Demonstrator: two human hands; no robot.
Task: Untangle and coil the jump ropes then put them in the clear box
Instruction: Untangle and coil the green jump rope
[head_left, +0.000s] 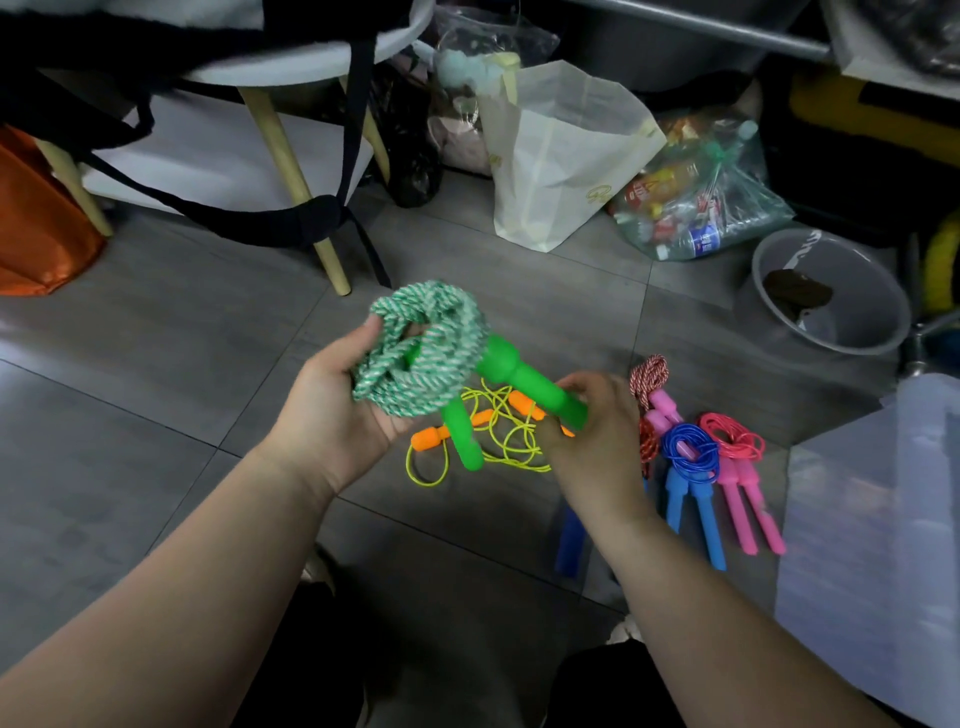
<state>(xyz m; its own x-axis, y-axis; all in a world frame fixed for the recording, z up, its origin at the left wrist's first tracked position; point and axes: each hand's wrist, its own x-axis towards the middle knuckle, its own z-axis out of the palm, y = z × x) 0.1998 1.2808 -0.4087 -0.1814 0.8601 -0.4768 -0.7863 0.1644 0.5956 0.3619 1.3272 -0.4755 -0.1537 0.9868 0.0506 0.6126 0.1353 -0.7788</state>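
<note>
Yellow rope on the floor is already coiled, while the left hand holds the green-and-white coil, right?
No: the head view shows the yellow rope loose and tangled on the floor; the left hand does hold the green-and-white coil.

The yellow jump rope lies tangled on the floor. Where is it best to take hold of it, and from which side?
Probably the left orange handle, from above and the left. It lies flat at the tangle's edge, rigid, apart from the dense yellow cord loops; the other handle is partly hidden behind the green jump rope.
</note>
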